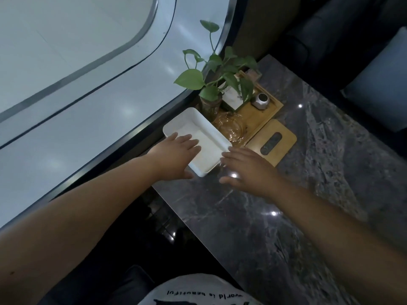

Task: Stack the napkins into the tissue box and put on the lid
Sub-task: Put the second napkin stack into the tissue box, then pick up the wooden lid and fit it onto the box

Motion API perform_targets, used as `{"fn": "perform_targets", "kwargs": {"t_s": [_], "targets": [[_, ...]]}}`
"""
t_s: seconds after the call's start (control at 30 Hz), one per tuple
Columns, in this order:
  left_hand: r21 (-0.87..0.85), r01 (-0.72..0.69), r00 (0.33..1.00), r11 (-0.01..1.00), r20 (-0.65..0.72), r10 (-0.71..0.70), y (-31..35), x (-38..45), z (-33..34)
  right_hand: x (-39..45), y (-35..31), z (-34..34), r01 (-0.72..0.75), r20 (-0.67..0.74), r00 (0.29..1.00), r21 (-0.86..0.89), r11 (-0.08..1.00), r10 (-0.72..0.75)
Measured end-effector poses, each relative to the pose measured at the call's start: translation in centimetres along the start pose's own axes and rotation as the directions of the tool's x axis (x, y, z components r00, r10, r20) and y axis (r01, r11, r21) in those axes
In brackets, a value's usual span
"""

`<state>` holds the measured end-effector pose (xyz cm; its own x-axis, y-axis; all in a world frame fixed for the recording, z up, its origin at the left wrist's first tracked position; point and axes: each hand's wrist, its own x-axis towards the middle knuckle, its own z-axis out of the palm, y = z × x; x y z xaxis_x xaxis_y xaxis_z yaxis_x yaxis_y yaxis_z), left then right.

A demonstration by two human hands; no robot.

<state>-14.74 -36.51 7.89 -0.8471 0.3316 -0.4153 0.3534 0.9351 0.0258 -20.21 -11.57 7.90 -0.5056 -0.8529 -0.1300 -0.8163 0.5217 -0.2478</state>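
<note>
Napkins (206, 143) lie under my left hand (176, 154), fingers flat on them inside the white box (199, 122) at the tabletop (286, 205) edge. My right hand (246, 170) hovers relaxed beside the box. Wooden lid (272, 142) lies just right, plant (217, 78) behind.

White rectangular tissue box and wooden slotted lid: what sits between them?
In the head view, a clear glass cup stands between the white rectangular tissue box and the wooden slotted lid, at the bamboo tray's near end.
</note>
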Motion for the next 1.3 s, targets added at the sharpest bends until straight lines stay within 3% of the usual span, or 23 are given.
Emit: {"fn": "perform_targets", "kwargs": {"t_s": [0.07,0.13,0.27,0.43,0.67,0.93,1.17,1.3], "targets": [[-0.055,0.023,0.989,0.998,-0.147,-0.031,1.6,-0.8,-0.6,-3.2,1.3,0.7,-0.198,-0.162,0.963,0.117,0.973,0.215],[-0.043,0.040,0.952,0.998,-0.302,-0.052,4.6,-1.0,-1.0,-6.0,2.6,1.9,-0.410,-0.193,0.869,0.234,0.882,0.455],[-0.122,-0.090,0.944,0.989,-0.327,0.045,11.2,2.0,-0.1,-8.9,4.4,5.1,-0.569,-0.132,0.796,0.170,0.805,0.590],[-0.213,-0.062,0.978,0.975,-0.207,0.017,13.5,9.3,1.4,-8.8,7.1,7.9,-0.574,-0.046,0.816,0.052,0.817,0.576],[0.072,-0.013,1.000,0.997,0.011,0.012,14.0,15.4,3.5,-8.6,9.7,10.0,-0.450,0.114,0.885,-0.034,0.892,0.451],[0.051,-0.106,0.993,0.993,-0.044,0.108,19.3,10.6,7.8,-17.0,8.9,10.7,-0.374,0.153,0.915,-0.025,0.927,0.374],[-0.047,-0.027,0.995,0.999,-0.098,0.023,21.8,9.6,8.4,-18.6,8.1,10.5,-0.378,0.138,0.914,-0.052,0.924,0.381],[-0.030,-0.049,0.998,0.998,-0.027,0.048,21.6,9.8,8.8,-18.9,7.7,11.3,-0.381,0.181,0.902,-0.093,0.920,0.392]]}}
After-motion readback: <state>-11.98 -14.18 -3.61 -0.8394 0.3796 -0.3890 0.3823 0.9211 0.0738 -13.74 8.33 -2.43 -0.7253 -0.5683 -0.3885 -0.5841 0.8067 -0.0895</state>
